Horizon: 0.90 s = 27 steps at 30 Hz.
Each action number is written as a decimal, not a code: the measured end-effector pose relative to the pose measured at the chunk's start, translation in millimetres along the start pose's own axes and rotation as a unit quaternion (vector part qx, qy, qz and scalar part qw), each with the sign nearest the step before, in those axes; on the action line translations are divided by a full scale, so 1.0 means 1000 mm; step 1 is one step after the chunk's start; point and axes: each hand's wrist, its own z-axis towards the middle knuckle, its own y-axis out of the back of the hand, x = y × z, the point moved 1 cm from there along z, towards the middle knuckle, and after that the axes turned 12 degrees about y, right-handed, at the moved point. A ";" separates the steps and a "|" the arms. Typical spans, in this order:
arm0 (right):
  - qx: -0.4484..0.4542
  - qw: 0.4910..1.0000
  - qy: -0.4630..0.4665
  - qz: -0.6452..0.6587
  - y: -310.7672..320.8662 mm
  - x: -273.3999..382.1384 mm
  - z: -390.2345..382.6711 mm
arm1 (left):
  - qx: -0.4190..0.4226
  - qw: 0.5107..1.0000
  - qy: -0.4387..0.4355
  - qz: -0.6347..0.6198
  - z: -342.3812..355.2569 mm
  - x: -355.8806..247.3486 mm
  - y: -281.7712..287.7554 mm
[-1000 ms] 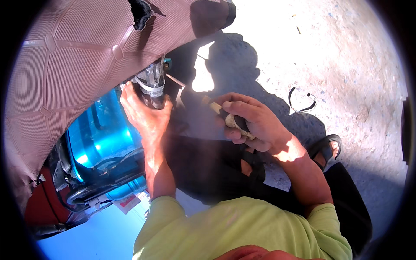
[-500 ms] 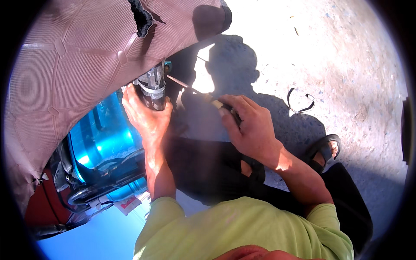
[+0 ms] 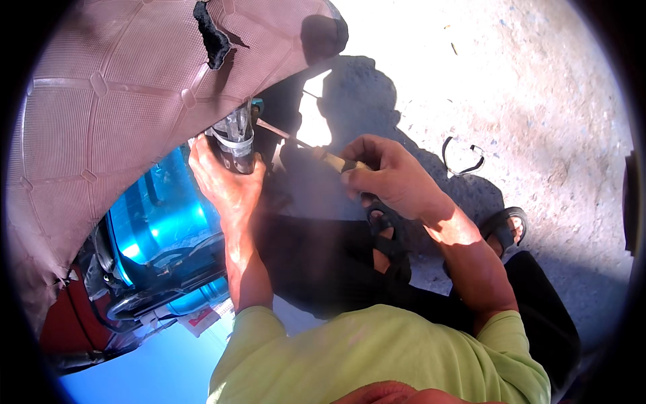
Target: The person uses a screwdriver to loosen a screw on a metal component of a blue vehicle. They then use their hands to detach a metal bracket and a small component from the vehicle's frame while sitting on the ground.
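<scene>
A flat-tipped screwdriver (image 3: 291, 138) with a rusty-looking shaft and a yellowish, dark-ended handle is in my right hand (image 3: 396, 176), thumb and fingers closed round the handle's end. Its blade points up and left, close to a dark cylindrical part (image 3: 235, 139) wrapped in clear plastic with a white band. My left hand (image 3: 227, 180) grips that part from below, thumb on the right side and fingers on the left. Just above it shows a small teal piece (image 3: 258, 105). Whether the blade touches anything is hard to tell. The part's upper end is hidden under a seat cover.
The torn, quilted brown seat cover (image 3: 134, 94) overhangs at upper left. Below it sit a shiny blue tank-like body (image 3: 168, 209) and a dark tubular frame (image 3: 145, 303). On the rough ground lies a thin black strap (image 3: 463, 168). My sandalled feet (image 3: 506, 227) are at right.
My right hand has slid back along the handle, showing more of it, and its fingers have shifted. The screwdriver tip has barely moved. My left hand keeps its hold.
</scene>
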 end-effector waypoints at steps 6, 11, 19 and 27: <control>-0.078 0.881 0.324 -0.337 -0.015 -0.012 -0.005 | 0.004 1.000 0.009 -0.004 0.001 -0.002 -0.001; 0.000 0.959 -0.101 0.265 -0.012 -0.008 0.001 | -0.011 1.000 -0.016 0.005 0.000 0.002 -0.003; 0.024 0.985 -0.082 0.151 -0.008 -0.022 0.006 | 0.001 1.000 0.009 -0.001 0.000 -0.002 -0.001; -0.093 0.968 0.189 -0.136 -0.041 -0.028 -0.010 | 0.003 1.000 0.021 -0.004 -0.001 -0.002 -0.001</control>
